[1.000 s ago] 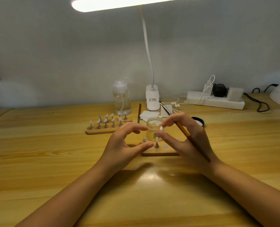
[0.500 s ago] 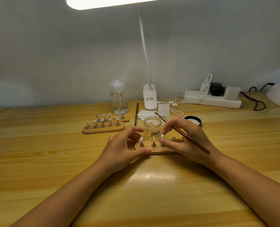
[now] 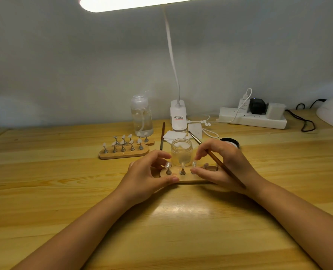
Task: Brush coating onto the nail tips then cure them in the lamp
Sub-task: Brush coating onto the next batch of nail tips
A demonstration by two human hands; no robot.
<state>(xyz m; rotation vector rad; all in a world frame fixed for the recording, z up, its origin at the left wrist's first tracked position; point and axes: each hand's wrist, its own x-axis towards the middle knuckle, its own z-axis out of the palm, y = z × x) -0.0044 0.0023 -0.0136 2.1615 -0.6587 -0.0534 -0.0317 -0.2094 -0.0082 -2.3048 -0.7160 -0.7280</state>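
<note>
Both hands meet over a small wooden holder (image 3: 187,177) at the middle of the bench (image 3: 64,191). Left hand (image 3: 148,176) curls round the holder's left end, thumb laid along its front edge and fingers arched over the top. Right hand (image 3: 222,168) pinches the right end the same way, with a brown brush (image 3: 216,161) tucked across it, the metal ferrule pointing up and away. Nail tips (image 3: 182,166) stand on small pegs along the holder between the two hands. Just behind them sits a clear open jar (image 3: 181,151) with something pale inside; its black lid (image 3: 230,142) lies to the right. Farther back on the left, a second wooden stand (image 3: 123,152) carries two rows of nail tips, beside a clear pump bottle (image 3: 141,115) holding clear liquid. A white desk lamp base (image 3: 178,115) bears a small label, too small to read. A white power strip (image 3: 255,119) lies at the back right.
</note>
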